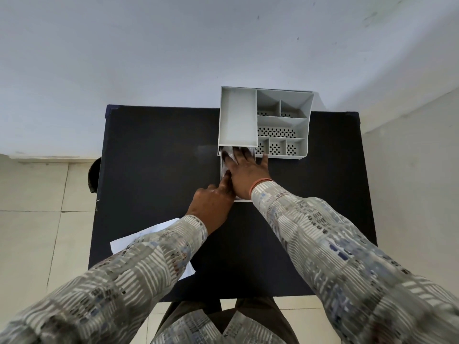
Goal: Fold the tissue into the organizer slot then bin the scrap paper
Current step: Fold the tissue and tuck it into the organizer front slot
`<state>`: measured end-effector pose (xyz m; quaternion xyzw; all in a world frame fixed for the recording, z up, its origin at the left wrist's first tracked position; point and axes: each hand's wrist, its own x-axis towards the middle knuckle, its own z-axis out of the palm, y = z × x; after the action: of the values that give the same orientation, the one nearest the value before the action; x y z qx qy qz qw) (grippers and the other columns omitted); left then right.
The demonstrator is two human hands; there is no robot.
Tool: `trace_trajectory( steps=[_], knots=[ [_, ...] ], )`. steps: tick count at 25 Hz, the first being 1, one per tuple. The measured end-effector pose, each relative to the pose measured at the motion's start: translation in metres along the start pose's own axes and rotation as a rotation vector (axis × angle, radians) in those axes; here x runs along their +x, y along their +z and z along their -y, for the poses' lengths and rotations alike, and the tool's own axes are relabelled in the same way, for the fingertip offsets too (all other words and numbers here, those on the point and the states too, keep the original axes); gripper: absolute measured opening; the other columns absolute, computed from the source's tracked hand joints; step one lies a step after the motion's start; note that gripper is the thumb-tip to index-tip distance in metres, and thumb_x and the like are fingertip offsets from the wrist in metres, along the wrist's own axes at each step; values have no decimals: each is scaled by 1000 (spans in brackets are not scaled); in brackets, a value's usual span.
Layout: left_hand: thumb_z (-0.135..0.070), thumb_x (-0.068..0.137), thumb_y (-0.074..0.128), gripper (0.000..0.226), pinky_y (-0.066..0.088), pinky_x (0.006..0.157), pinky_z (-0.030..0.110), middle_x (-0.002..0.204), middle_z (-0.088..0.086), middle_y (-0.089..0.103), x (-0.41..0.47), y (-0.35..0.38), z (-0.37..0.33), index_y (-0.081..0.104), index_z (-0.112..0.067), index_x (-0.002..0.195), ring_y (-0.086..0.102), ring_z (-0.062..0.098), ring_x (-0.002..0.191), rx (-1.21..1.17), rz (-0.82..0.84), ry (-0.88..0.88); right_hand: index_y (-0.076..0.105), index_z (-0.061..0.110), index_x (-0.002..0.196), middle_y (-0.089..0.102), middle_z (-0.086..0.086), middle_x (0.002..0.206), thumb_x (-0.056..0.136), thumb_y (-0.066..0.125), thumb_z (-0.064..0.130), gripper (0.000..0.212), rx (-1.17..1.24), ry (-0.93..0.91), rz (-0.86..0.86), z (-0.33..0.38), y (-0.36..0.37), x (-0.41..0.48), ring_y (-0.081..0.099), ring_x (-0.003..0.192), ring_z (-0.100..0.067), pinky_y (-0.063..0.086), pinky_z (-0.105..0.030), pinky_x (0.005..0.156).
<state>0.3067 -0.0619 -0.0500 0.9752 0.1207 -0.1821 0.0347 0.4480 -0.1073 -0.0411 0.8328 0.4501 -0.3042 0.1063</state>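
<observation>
The tissue [227, 155] may bunch in the drawer [221, 167]; the flat right hand [244, 170] and pointing left hand [213, 198] press rather than clasp it.

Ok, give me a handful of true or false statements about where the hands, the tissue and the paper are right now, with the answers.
1. The right hand lies flat on the tissue in the pulled-out drawer of the organizer. True.
2. The left hand holds the scrap paper. False: the paper lies on the table under the left sleeve; the hand points at the drawer.
3. The organizer's small compartments hold pens. False: they look empty.
4. The organizer stands at the table's far edge. True.
</observation>
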Motion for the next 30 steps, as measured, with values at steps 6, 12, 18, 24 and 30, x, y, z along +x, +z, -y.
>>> trace_trajectory(
  steps=[6,12,18,24,30],
  knots=[
    [-27,106,47,59,56,77,38,177,19,12,7,-14,-5,34,-16,162,73,32,105,-5,55,15,46,20,153,30,-8,170,93,60,19,61,190,-88,-79,-13,-23,-31,28,157,-29,23,-57,126],
    [-34,109,43,60,58,80,42,179,10,11,18,-22,8,28,-24,166,72,34,113,-17,22,0,39,18,159,37,-2,169,93,60,24,69,-75,-57,-210,-15,31,-70,9,163,-24,6,-64,128],
    [-26,91,77,61,58,53,35,164,15,49,11,-3,25,59,-18,149,77,29,80,29,-131,48,41,16,158,37,0,169,106,38,22,53,-113,-51,-180,-8,30,-50,1,164,-19,4,-64,128],
    [-18,103,56,48,57,61,36,165,7,46,16,-21,29,54,-25,150,78,31,95,97,-82,45,51,18,150,41,-2,167,104,40,20,47,-134,-88,-176,-26,8,-36,7,163,-21,9,-64,127],
    [-18,103,52,42,59,68,42,159,7,49,26,-39,28,55,-20,145,77,34,101,120,-1,52,57,13,141,58,-8,148,88,63,21,53,-161,66,-349,-14,5,-53,36,151,-34,22,-66,122]
  ],
)
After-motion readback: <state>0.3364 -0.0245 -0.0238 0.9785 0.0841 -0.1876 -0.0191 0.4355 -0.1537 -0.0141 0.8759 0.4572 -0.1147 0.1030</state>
